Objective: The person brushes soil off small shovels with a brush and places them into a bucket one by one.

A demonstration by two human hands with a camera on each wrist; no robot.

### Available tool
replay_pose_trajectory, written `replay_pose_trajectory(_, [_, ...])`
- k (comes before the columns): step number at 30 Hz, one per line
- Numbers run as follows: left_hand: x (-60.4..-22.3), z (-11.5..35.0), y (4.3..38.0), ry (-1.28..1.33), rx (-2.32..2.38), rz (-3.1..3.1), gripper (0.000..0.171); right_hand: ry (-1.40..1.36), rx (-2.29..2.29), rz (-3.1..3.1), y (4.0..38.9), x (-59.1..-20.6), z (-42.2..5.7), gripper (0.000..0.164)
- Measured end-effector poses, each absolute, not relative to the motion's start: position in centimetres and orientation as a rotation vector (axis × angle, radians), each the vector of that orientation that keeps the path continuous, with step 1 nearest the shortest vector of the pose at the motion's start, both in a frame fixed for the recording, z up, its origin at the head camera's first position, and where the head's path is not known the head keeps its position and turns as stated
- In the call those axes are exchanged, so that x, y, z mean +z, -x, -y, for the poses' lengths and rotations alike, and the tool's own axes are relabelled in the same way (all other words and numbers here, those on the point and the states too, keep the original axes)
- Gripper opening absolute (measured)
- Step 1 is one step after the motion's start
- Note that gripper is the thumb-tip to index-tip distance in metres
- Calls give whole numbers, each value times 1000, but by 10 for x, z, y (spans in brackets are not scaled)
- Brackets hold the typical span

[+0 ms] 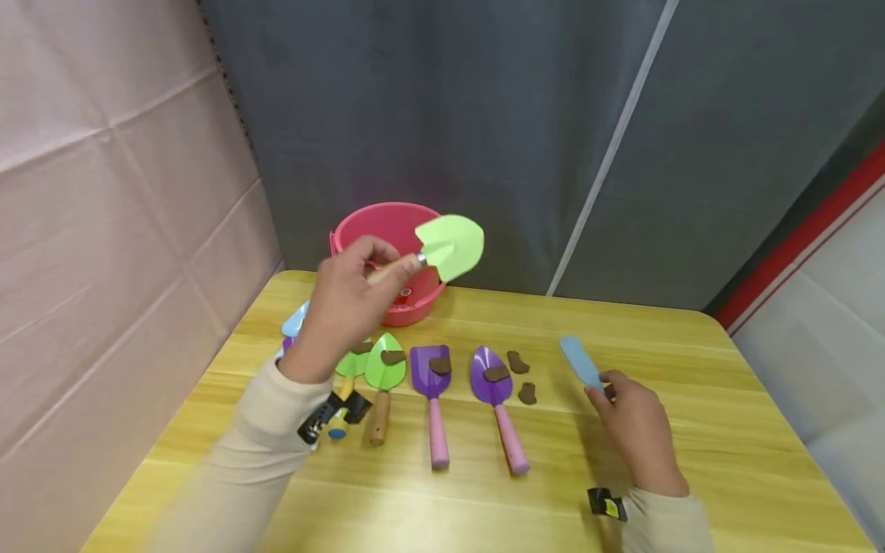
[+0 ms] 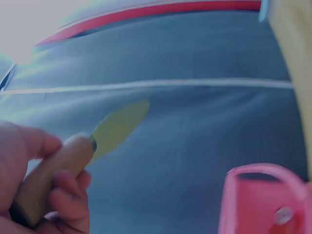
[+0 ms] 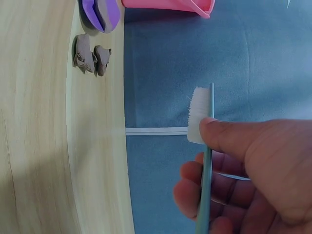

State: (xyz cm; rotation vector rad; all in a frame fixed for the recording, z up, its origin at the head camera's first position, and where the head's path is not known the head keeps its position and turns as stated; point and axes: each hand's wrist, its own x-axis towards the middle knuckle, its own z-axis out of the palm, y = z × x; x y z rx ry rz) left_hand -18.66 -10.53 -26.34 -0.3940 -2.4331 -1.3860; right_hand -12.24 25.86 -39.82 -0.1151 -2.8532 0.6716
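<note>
My left hand point(image 1: 349, 303) grips a small trowel by its wooden handle point(image 2: 66, 163). The trowel's light green blade point(image 1: 458, 247) points right, raised in front of the pink bucket point(image 1: 418, 311). Over the right part of the table, my right hand point(image 1: 639, 430) holds a light blue brush point(image 1: 579, 359), thumb on one side and fingers on the other. Its white bristles point(image 3: 198, 114) show in the right wrist view. Between the hands lie a square purple shovel point(image 1: 422, 372) and a pointed purple one point(image 1: 484, 361), both pink-handled, each with a brown piece on its blade.
Two loose brown pieces, one point(image 1: 517, 362) behind the other point(image 1: 528, 393), lie right of the pointed shovel. A green trowel point(image 1: 376, 372) with a wooden handle and several other tools lie at left, partly hidden by the left forearm. A grey curtain point(image 1: 442, 115) hangs behind the table.
</note>
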Motion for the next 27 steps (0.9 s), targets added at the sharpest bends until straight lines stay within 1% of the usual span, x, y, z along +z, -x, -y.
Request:
replay_pose_trajectory(4, [-231,121,208,253,-1359,2432,37,114,682,2846,122,-399,-256,31])
replay_pose_trajectory(7, [-211,131,227,173,-1325,2527,36,116,682,2849,122,-399,-254,31])
replay_pose_trajectory(11, [-202,140,255,145,-1257,2676,37,123,698,2865,123,-399,-251,30])
replay_pose_trajectory(14, [-211,143,276,217,-1197,2715,37,123,715,2874,123,-400,-249,29])
replay_pose_trajectory(19, [-245,145,302,360,-1121,2718,31,122,738,2886,122,-401,-247,28])
replay_pose_trajectory(22, [-264,144,311,406,-1038,2745,23,109,744,2892,122,-402,-246,28])
replay_pose_trajectory(25, [-278,143,317,468,-897,2798,10,99,740,2893,122,-403,-246,28])
replay_pose_trajectory(27, [-285,141,320,522,-784,2840,9,102,734,2896,122,-403,-245,29])
